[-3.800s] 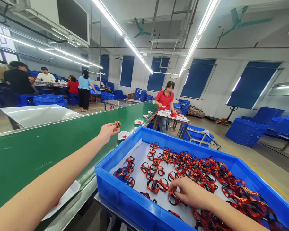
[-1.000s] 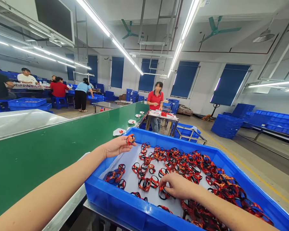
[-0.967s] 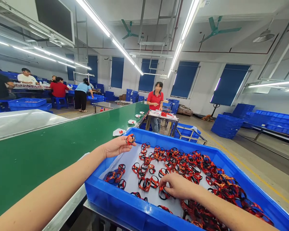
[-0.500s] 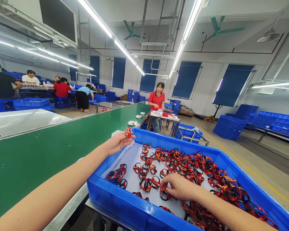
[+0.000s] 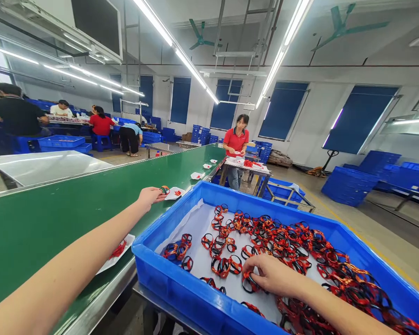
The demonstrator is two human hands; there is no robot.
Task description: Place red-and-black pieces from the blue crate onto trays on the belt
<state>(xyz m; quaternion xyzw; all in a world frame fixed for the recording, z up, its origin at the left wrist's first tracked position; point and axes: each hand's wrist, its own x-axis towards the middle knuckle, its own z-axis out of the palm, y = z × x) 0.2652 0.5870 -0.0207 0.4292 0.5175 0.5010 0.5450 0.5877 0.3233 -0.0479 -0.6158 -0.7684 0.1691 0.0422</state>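
Note:
My left hand (image 5: 150,197) reaches out over the green belt and pinches a small red-and-black ring-shaped piece (image 5: 165,190) at its fingertips. The piece is right beside a white dish (image 5: 175,194) with red bits in it; whether they touch I cannot tell. Inside the blue tray (image 5: 181,284), my right hand (image 5: 265,274) has its thumb and fingers closed on another red-and-black ring-shaped piece (image 5: 248,283). Many similar pieces (image 5: 275,242) lie around it on white sheeting, piled more thickly to the right.
The green conveyor belt (image 5: 101,200) runs along the tray's left side. Another white dish (image 5: 120,251) sits partly behind my left forearm, and smaller dishes (image 5: 197,176) stand farther up. A co-worker in red (image 5: 235,139) stands at a table (image 5: 261,168) beyond the tray.
My left hand has moved from above the tray's left rim out over the belt, carrying its piece to the dish. My right hand stays in the tray. The view has turned slightly left.

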